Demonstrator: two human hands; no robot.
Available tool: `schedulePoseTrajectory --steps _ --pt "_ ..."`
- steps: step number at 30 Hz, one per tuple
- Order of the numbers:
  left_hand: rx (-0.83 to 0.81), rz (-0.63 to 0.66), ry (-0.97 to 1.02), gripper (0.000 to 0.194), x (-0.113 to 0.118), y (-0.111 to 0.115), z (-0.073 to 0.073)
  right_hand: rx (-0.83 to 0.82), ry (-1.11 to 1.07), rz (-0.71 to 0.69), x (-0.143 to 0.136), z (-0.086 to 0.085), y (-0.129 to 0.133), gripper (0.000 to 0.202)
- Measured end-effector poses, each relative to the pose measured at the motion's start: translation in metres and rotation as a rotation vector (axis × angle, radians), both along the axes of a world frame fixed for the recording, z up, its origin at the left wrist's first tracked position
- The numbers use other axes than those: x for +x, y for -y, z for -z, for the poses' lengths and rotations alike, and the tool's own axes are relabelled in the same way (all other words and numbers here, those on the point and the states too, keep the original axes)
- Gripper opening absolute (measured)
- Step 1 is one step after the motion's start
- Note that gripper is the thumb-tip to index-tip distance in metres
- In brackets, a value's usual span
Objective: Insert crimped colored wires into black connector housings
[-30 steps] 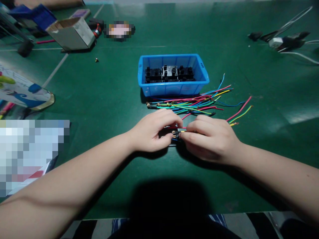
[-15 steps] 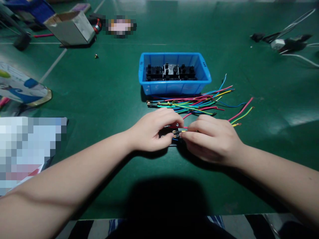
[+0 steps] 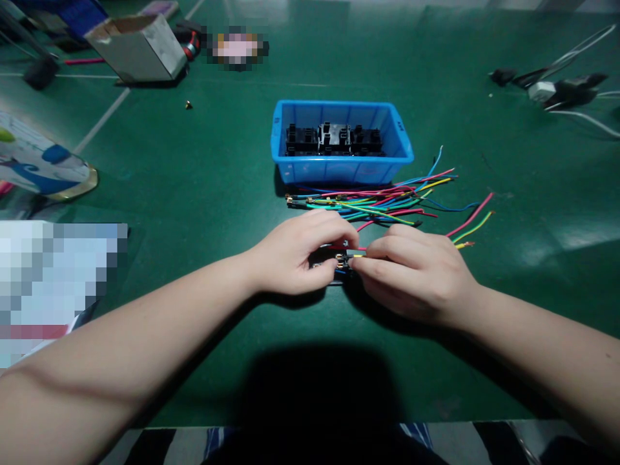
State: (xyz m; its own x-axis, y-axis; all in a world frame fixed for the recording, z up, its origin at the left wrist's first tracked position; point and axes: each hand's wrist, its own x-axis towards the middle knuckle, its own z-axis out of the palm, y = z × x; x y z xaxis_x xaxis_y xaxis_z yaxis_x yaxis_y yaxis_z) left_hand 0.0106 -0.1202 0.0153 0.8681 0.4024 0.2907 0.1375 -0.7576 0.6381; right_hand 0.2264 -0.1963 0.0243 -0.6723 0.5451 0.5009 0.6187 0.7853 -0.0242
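Near the middle of the table, my left hand [image 3: 305, 252] is curled round a small black plastic housing [image 3: 339, 281] with brass-coloured terminals, its thumb at the near side. My right hand [image 3: 419, 274] meets it from the right. Its thumb and index finger pinch at a wire end beside the terminals, where a short yellow stretch shows. A red wire [image 3: 362, 248] runs between the two hands. Red, green-yellow and yellow wire ends [image 3: 477, 223] stick out beyond my right hand. My fingers hide most of the housing.
Just past my hands lies a bundle of coloured wires [image 3: 368, 205] with metal terminals at the left. Behind it stands a blue bin [image 3: 339, 169] holding several black plastic parts. A cardboard box [image 3: 145, 55] is at the back left, cables [image 3: 557, 90] at the back right.
The view has shifted slightly. Both hands stay at the housing, with hardly any visible movement of the fingers.
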Motion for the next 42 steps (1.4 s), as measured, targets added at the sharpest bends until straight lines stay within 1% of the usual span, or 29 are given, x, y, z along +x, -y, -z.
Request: schedulePoseTrajectory --steps 12,26,33,42 --pt "0.005 0.008 0.013 0.026 -0.0003 -0.0001 0.0002 0.034 -0.002 -0.014 -0.0019 -0.0027 -0.0010 0.009" --pt "0.000 -0.008 -0.011 0.028 0.0001 0.0011 -0.0003 -0.004 0.002 -0.011 -0.0019 -0.0018 0.0000 0.010" --pt "0.007 -0.005 0.000 0.028 0.0002 0.0010 -0.0003 0.020 0.031 -0.010 -0.0019 -0.0033 -0.0007 0.011" --pt "-0.006 -0.009 -0.014 0.027 0.0009 0.0008 0.0001 -0.013 0.018 0.003 -0.0031 -0.0027 0.0011 0.010"
